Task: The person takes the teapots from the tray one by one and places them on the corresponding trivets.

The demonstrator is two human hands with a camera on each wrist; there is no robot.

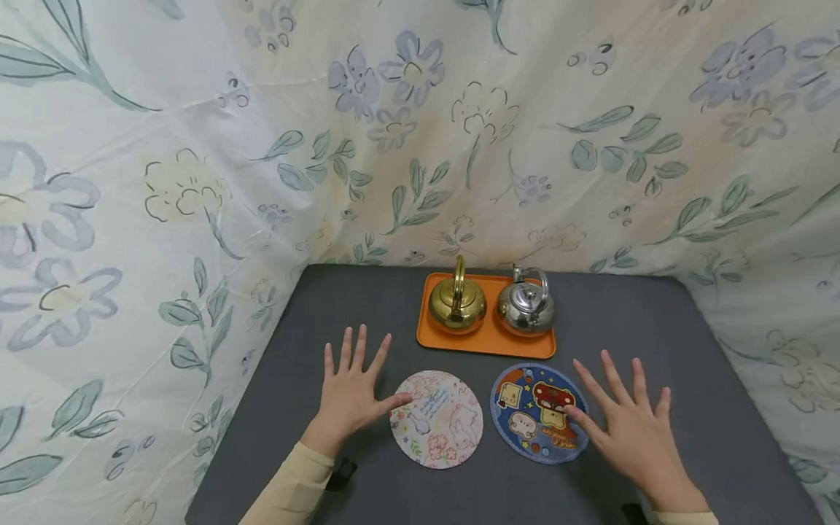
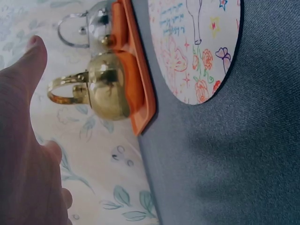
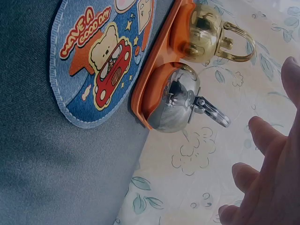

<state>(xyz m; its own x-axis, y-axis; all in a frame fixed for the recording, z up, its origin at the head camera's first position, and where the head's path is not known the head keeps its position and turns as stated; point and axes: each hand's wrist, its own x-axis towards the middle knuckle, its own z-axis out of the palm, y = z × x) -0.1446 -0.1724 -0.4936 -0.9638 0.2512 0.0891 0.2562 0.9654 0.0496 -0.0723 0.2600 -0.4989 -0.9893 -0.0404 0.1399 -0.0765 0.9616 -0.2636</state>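
My left hand (image 1: 351, 397) is spread with straight fingers over the table, its thumb overlapping the edge of a round pink-and-white coaster (image 1: 436, 419) in the head view. Likewise spread, my right hand (image 1: 633, 430) hovers at the right, thumb tip over a round blue coaster (image 1: 539, 413) printed with cartoon bears and a red car. Neither hand holds anything. Beyond them an orange tray (image 1: 485, 348) carries a gold teapot (image 1: 457, 305) on its left and a silver teapot (image 1: 526, 308) on its right, both with raised loop handles. The wrist views show both pots as well.
A dark grey table (image 1: 367, 292) lies beneath everything. Pale floral cloth (image 1: 420, 204) hangs right behind its back edge and along both sides. The tray stands near that back edge, with the two coasters side by side in front of it.
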